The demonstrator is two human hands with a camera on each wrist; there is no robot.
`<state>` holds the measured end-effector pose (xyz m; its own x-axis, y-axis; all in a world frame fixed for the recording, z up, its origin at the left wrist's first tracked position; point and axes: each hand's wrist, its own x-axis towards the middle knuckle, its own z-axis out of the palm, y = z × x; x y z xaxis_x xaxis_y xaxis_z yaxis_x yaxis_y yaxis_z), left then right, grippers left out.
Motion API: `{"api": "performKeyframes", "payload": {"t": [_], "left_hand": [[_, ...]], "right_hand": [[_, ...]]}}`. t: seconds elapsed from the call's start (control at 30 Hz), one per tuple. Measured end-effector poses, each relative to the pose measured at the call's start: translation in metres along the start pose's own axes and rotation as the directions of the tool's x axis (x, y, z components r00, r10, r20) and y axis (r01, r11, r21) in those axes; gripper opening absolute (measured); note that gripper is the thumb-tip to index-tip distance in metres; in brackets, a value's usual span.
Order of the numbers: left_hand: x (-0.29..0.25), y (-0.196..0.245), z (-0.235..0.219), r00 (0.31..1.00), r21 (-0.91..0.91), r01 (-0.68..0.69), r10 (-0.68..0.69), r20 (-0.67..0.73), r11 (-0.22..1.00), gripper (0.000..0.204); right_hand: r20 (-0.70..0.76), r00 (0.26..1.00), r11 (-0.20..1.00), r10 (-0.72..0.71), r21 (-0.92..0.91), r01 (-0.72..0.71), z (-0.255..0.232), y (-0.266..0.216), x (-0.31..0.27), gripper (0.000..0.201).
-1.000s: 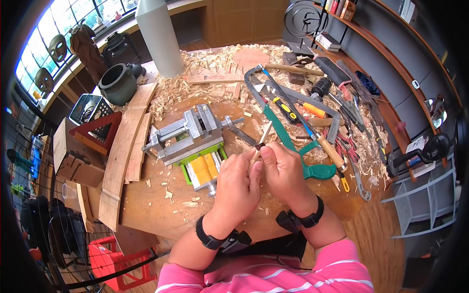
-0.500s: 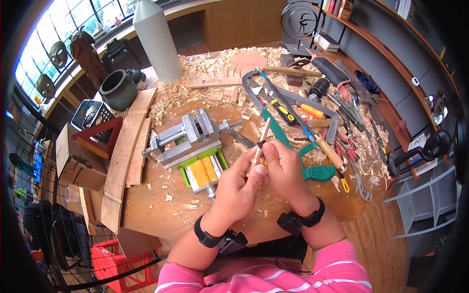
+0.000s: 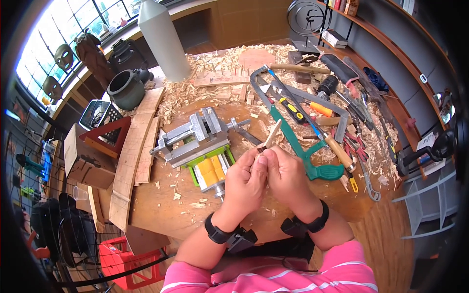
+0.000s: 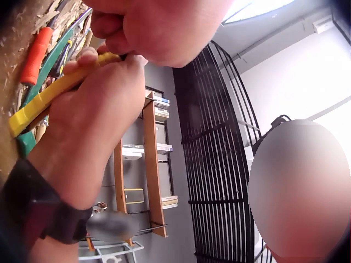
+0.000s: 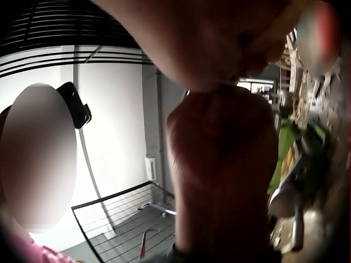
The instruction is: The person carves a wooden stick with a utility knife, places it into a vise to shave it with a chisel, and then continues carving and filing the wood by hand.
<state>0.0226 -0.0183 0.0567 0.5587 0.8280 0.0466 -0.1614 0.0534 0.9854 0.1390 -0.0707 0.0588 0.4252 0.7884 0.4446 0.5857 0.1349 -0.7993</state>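
Both hands meet over the front of the workbench, thumbs side by side. My left hand (image 3: 243, 178) grips a thin, pale wooden stick (image 3: 275, 131), whose tapered end points up and away from me. Curled fingers of my right hand (image 3: 289, 176) hold a yellow-handled knife (image 4: 57, 92); its handle runs along the palm in the left wrist view. A small dark part shows against the stick just beyond the thumbs. Most of the knife is hidden by the hands in the head view. The right wrist view is dark around the hands.
A metal vise (image 3: 198, 134) on a green base stands left of the hands. To the right lie a green-handled saw (image 3: 322, 171), a hacksaw (image 3: 337, 152) and several hand tools. Wood shavings (image 3: 215, 68) cover the far side. Planks (image 3: 134, 161) lie along the left edge.
The head view has shifted slightly. The stick leans further right than before, and my left thumb has moved forward beside the right thumb. Both hands have kept their hold.
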Motion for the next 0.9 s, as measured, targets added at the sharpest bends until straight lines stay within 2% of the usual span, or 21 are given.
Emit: {"api": "performKeyframes", "payload": {"t": [0.07,0.13,0.2,0.23,0.3,0.33,0.4,0.5,0.57,0.73,0.8,0.9], "left_hand": [[0.005,-0.002,-0.004,0.999,-0.066,-0.034,0.037,0.039,0.997,0.033],[0.004,-0.008,-0.009,0.998,-0.039,-0.044,0.046,0.051,0.998,0.034],[0.003,-0.009,-0.012,0.996,-0.009,-0.05,0.05,0.076,0.999,0.035],[0.003,-0.009,-0.012,0.994,-0.022,-0.044,0.046,0.099,0.999,0.036],[0.002,-0.006,-0.011,0.99,-0.035,-0.041,0.045,0.132,0.999,0.037],[0.0,-0.005,-0.01,0.987,-0.054,-0.028,0.036,0.154,0.998,0.038],[-0.001,-0.004,-0.008,0.983,-0.077,-0.01,0.024,0.181,0.997,0.039],[0.001,-0.005,-0.007,0.989,-0.068,0.0,0.01,0.145,0.998,0.041],[0.003,-0.005,-0.009,0.99,-0.152,0.047,-0.026,0.138,0.987,0.04],[0.005,-0.004,-0.014,0.986,-0.184,0.036,-0.005,0.169,0.982,0.039],[0.004,-0.005,-0.013,0.983,-0.204,0.054,-0.016,0.184,0.978,0.039],[-0.002,0.001,-0.006,0.98,-0.223,0.065,-0.019,0.2,0.973,0.039]], "right_hand": [[0.011,1.0,1.0,0.01,-0.005,-0.01,0.002,-0.001,0.001,0.024],[0.02,1.0,1.0,0.014,-0.011,-0.014,0.003,0.002,0.002,0.024],[-0.021,0.995,0.995,-0.099,0.007,0.1,0.003,0.01,0.001,0.023],[-0.02,0.995,0.995,-0.1,0.008,0.1,0.001,0.009,0.001,0.023],[0.008,0.999,0.999,0.052,-0.008,-0.052,-0.007,0.006,0.004,0.023],[0.001,0.998,0.998,0.057,-0.011,-0.057,-0.008,0.007,0.006,0.023],[-0.105,0.994,0.999,-0.01,-0.045,0.005,-0.011,0.01,0.009,0.024],[-0.091,0.994,0.996,-0.06,-0.074,0.053,-0.006,0.01,0.006,0.025],[-0.081,0.992,0.994,-0.094,-0.072,0.088,0.001,0.007,0.0,0.024],[-0.07,0.984,0.985,-0.164,-0.059,0.16,-0.002,0.005,0.003,0.024],[-0.053,0.999,1.0,0.006,-0.023,-0.007,-0.009,0.002,0.007,0.025],[-0.112,0.994,0.996,0.008,-0.084,-0.017,-0.019,0.007,0.013,0.025]]}}
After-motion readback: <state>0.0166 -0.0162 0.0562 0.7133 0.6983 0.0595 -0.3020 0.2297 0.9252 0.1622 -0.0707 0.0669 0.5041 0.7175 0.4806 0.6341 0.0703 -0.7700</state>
